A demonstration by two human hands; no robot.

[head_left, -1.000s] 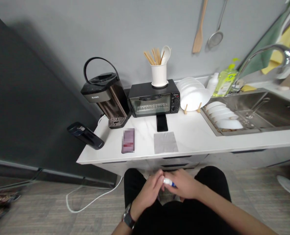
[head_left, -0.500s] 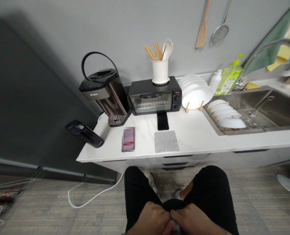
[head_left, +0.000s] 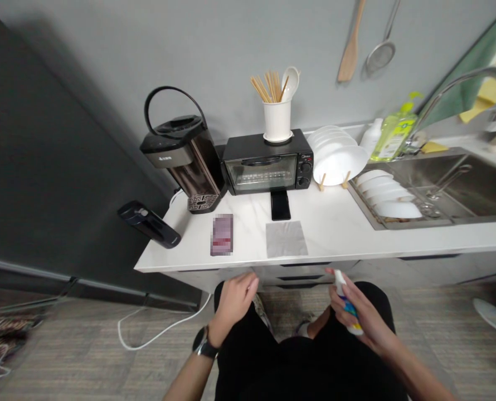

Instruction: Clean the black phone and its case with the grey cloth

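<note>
My right hand [head_left: 360, 312] is wrapped around a small spray bottle [head_left: 350, 311] with a white top and a blue and yellow label, held upright but tilted over my right thigh. My left hand [head_left: 237, 295], below the counter's front edge, has its fingers curled in; whether anything is inside is hidden. Ahead of the hands on the counter lie a grey cloth [head_left: 286, 239], a black phone [head_left: 280, 205] and a flat purple item [head_left: 222, 235] whose surface is blurred out.
On the white counter [head_left: 248, 223] stand a water dispenser [head_left: 191, 161], a dark flask [head_left: 150, 224], and a toaster oven [head_left: 267, 164] bearing a chopstick holder [head_left: 277, 121]. To the right are white plates [head_left: 340, 164], soap bottles and a sink [head_left: 477, 192] with bowls in it.
My hands were together at my lap and have moved apart and forward, the left one to the left, the right one to the right. The spray bottle now shows in my right hand.
</note>
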